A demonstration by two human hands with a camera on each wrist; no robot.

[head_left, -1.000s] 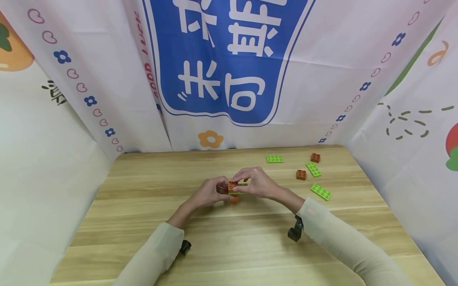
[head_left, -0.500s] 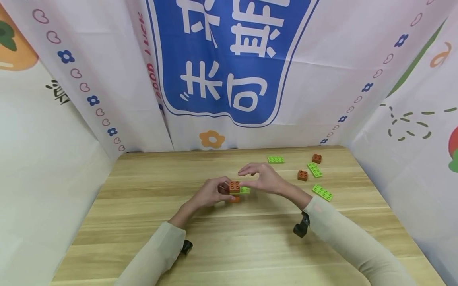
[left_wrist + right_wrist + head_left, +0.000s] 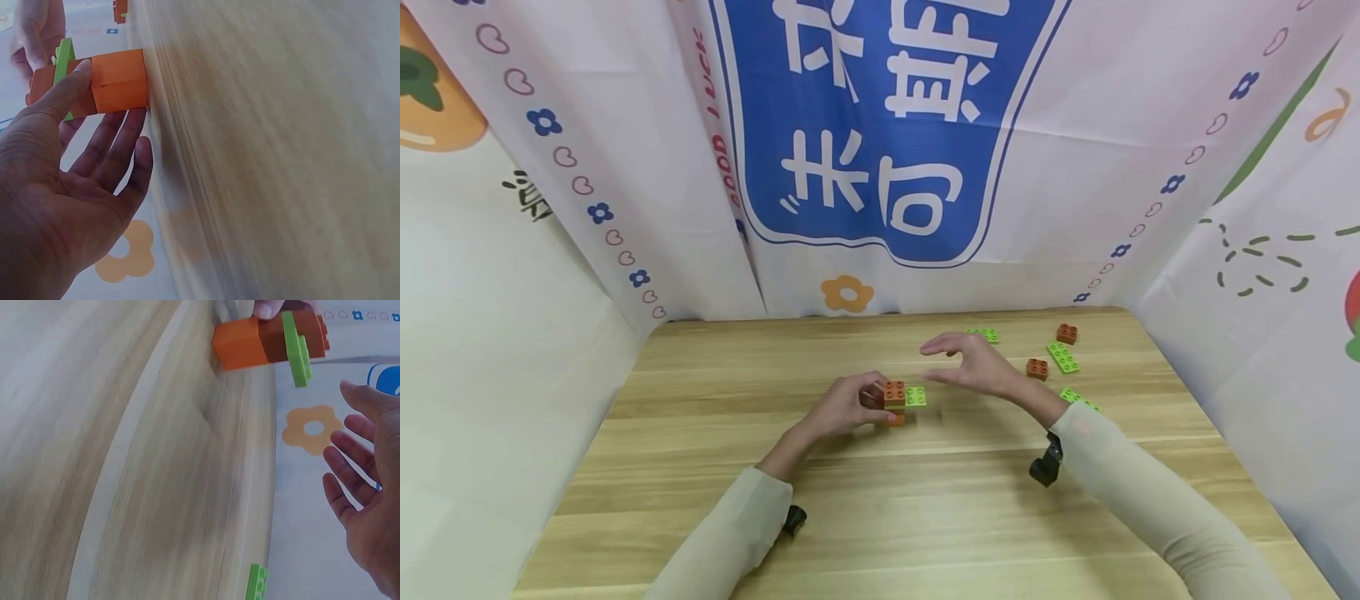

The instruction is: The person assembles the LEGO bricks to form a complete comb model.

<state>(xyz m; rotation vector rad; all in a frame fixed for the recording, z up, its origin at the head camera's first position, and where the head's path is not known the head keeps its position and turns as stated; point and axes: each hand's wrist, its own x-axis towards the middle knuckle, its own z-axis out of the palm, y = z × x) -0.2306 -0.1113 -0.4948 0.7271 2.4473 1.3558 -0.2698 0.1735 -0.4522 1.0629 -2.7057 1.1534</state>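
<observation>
A stack of toy building blocks stands on the table in the middle of the head view. At its foot is an orange block, with a reddish-brown brick above it. A light green plate comes over that and juts out to the right. Another reddish-brown brick caps the stack. My left hand holds the stack from the left, thumb on the near side and fingers behind. My right hand, fingers apart and holding nothing, hovers to the right of the stack.
Loose pieces lie at the table's back right: green plates and brown bricks. The right hand and sleeve partly cover two green plates. A printed cloth hangs behind the table and at both sides.
My right hand has let go of the upper brown brick and drawn away to the right, its fingers now spread. The left hand keeps its hold on the stack.
</observation>
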